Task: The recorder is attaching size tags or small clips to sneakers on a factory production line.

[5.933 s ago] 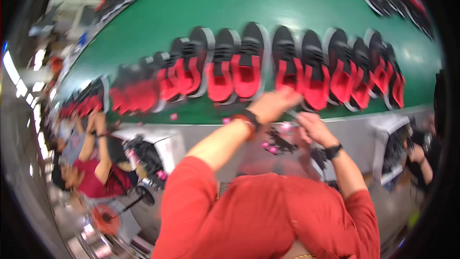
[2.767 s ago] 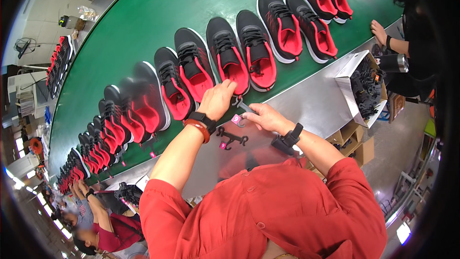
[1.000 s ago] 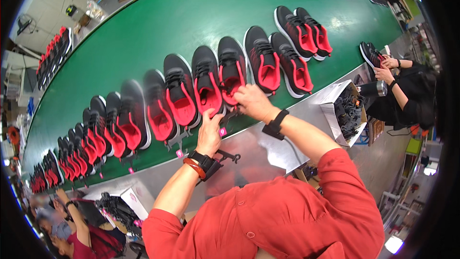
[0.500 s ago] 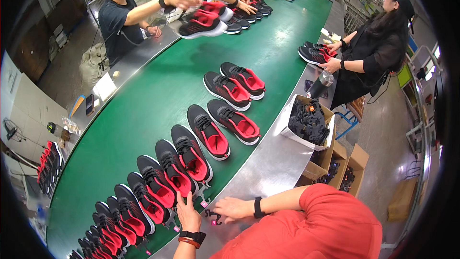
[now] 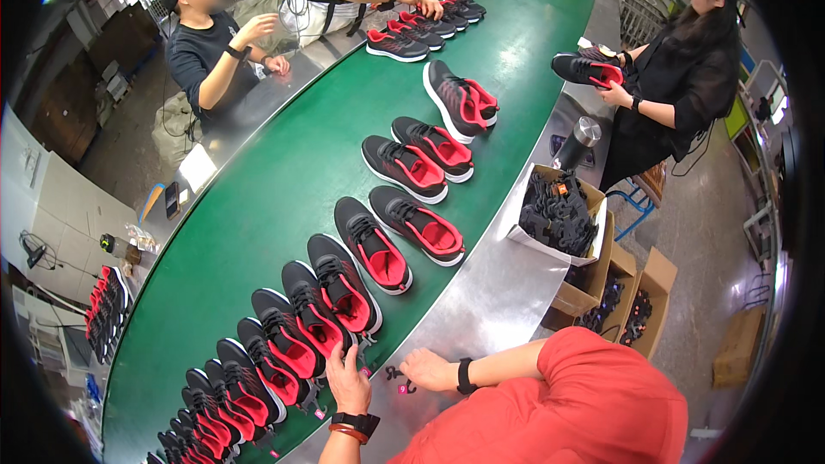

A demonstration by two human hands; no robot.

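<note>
A long row of black running shoes with red linings and white soles runs down the green conveyor belt (image 5: 275, 180). My left hand (image 5: 349, 384) is at the heel of one black shoe (image 5: 302, 294), its fingertips closed about the heel edge. My right hand (image 5: 427, 370) rests on the metal ledge with its fingers curled at a small black plastic shoe hanger (image 5: 394, 373), which bears a pink tag (image 5: 403, 389). The hand partly covers that hanger. Similar hangers with pink tags hang at the heels of nearby shoes, such as the neighbouring shoe (image 5: 342, 285).
A white box of black hangers (image 5: 559, 215) stands on the right ledge, above open cartons (image 5: 653, 301). Beyond it is a metal bottle (image 5: 580, 142). One co-worker (image 5: 679, 77) holds shoes at the right. Others (image 5: 210, 51) work along the far side.
My left hand has shifted slightly right, its fingers drawing closer together; my right hand's fingers have curled in. The left co-worker has let go of a pair, and another pair now lies farther up the belt.
</note>
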